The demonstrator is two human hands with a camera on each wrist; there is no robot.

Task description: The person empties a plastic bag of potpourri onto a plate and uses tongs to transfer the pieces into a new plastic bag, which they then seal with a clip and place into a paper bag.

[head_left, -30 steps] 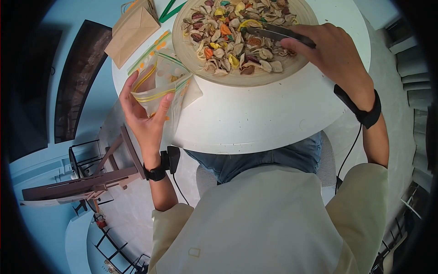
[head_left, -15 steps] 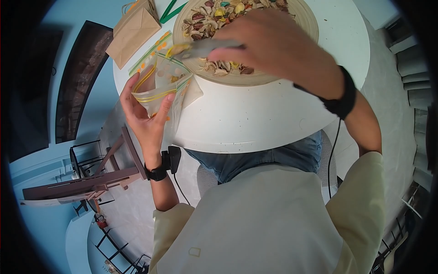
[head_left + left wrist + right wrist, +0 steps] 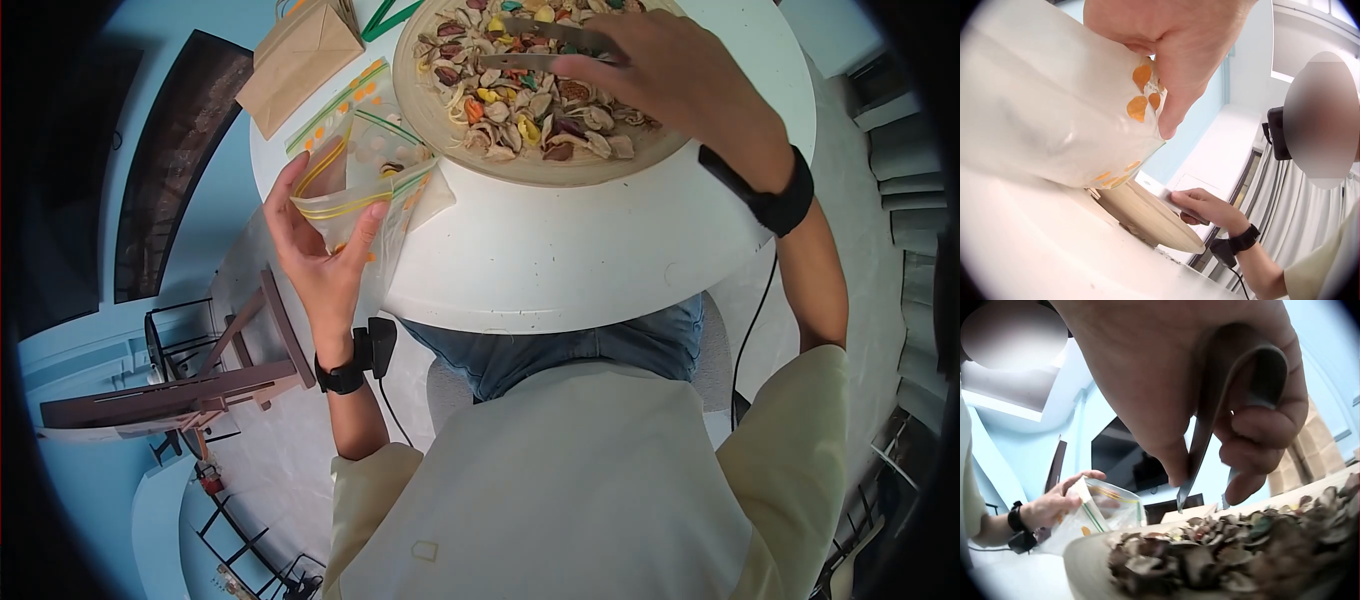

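Note:
My left hand (image 3: 330,268) holds a clear zip bag (image 3: 338,212) with orange dots at its rim, thumb on one side and fingers on the other, so its mouth gapes. A small yellow and dark dried piece (image 3: 392,169) shows in the mouth. In my right hand (image 3: 690,95) are metal tongs (image 3: 1210,419), bent in a U at the back, their tips apart. They hover over dried petals and pods (image 3: 495,125), brown with some orange, yellow and green, heaped on a round pale plate (image 3: 590,176). Nothing shows between the tong tips.
The white round table (image 3: 540,260) has its near edge close to my lap, with small crumbs on it. Behind the bag stands a brown paper bag (image 3: 300,65), with green strips (image 3: 392,20) beside it. A cable (image 3: 757,320) hangs from my right wrist.
My right hand swung the tongs left with a yellow piece to the bag's mouth, then back over the plate with the tips spread. My left hand kept its hold on the bag.

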